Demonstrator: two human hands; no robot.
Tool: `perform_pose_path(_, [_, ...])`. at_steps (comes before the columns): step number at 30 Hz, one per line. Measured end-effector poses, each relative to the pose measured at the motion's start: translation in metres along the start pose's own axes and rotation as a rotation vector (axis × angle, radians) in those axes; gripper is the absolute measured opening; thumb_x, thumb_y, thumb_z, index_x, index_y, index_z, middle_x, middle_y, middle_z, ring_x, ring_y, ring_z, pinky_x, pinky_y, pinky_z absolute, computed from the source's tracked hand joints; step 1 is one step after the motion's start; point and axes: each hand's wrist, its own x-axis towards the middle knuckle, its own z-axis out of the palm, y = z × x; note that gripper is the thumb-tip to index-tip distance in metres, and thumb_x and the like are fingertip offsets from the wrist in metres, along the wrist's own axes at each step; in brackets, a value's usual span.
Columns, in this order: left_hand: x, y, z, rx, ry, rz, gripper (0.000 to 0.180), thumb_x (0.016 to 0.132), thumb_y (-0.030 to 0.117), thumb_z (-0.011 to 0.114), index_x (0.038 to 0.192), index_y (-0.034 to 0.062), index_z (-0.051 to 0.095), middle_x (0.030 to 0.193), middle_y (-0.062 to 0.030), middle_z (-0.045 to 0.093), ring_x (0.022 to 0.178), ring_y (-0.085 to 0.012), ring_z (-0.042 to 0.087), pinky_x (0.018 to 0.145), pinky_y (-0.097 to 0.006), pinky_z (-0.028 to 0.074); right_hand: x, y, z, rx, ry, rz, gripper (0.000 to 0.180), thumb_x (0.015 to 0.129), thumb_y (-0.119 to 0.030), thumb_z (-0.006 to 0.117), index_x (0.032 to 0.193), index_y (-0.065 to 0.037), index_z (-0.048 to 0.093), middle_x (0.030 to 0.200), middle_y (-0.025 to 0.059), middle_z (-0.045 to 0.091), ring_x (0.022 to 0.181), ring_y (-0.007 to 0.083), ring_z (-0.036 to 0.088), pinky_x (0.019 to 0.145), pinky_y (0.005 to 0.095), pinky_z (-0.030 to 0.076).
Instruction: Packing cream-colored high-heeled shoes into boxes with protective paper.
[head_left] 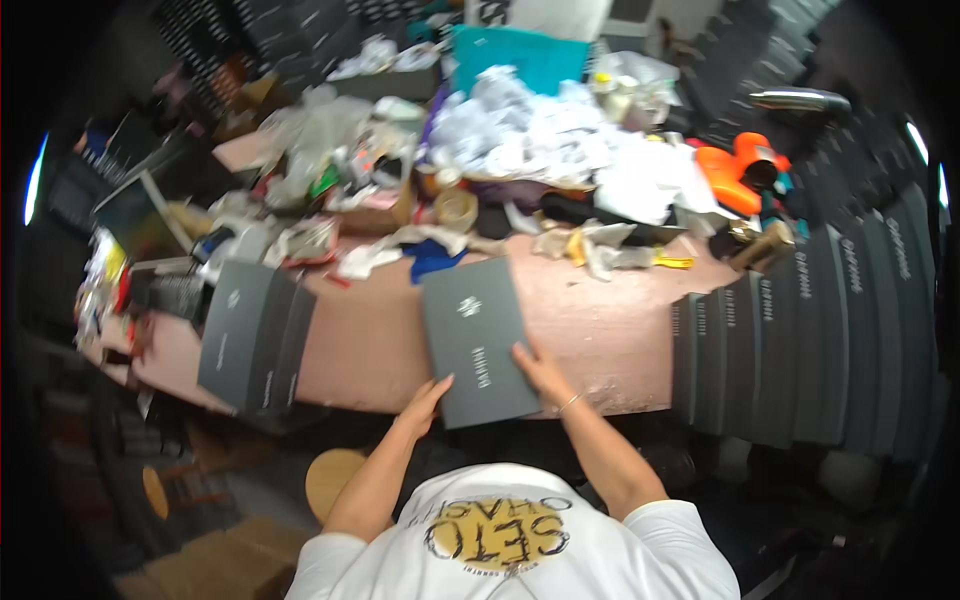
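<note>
Left hand and right hand hold a grey box (fingers half-curled at its edges). A pink desk lies beneath.

1. The left hand is holding a grey box near its left edge
2. The right hand is gripping its right side
3. Other boxes are resting left on the pink table
4. Crumpled white paper is lying at the far side

Box dark grey, print pale; tabletop pink.
</note>
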Motion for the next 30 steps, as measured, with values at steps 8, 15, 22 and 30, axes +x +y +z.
perform_pose_path(8, [-0.088, 0.154, 0.155, -0.465, -0.481, 0.509, 0.045, 0.089, 0.038, 0.05, 0.12, 0.0054, 0.051, 0.111, -0.007, 0.059, 0.103, -0.0183, 0.058, 0.09, -0.033, 0.046, -0.165, -0.212, -0.111, -0.413, 0.103, -0.835, 0.098, 0.072, -0.047, 0.073, 0.144, -0.004, 0.022, 0.148, 0.0297, 0.009, 0.139, 0.0415, 0.008, 0.11, 0.0453, 0.013])
perform_pose_path(15, [-0.243, 0.288, 0.361, -0.026, -0.969, 0.841, 0.059, 0.094, 0.05, 0.042, 0.133, 0.0051, 0.04, 0.125, -0.0102, 0.051, 0.112, -0.0191, 0.053, 0.09, -0.033, 0.047, -0.32, -0.342, -0.229, -0.727, 1.222, -1.347, 0.068, 0.087, -0.049, 0.055, 0.135, -0.005, 0.037, 0.134, 0.0107, 0.041, 0.121, 0.0226, 0.044, 0.099, 0.0372, 0.039])
perform_pose_path(22, [-0.275, 0.284, 0.42, 0.645, -1.219, 1.202, 0.067, 0.09, 0.048, 0.054, 0.139, 0.0065, 0.036, 0.138, -0.0163, 0.042, 0.128, -0.0245, 0.04, 0.097, -0.037, 0.039, -0.451, -0.38, -0.398, -0.525, 1.515, -0.864, 0.049, 0.095, -0.031, 0.049, 0.134, -0.002, 0.04, 0.134, 0.0105, 0.044, 0.12, 0.0214, 0.046, 0.099, 0.0361, 0.037])
perform_pose_path(30, [-0.141, 0.226, 0.007, 0.971, 0.497, 1.179, 0.056, 0.083, 0.023, 0.065, 0.13, 0.001, 0.045, 0.138, -0.0228, 0.039, 0.131, -0.0355, 0.034, 0.107, -0.041, 0.027, -0.335, -0.185, -0.208, -0.44, 0.869, -0.975, 0.035, 0.096, -0.015, 0.048, 0.126, 0.002, 0.046, 0.11, 0.0117, 0.06, 0.089, 0.0177, 0.059, 0.082, 0.0291, 0.048])
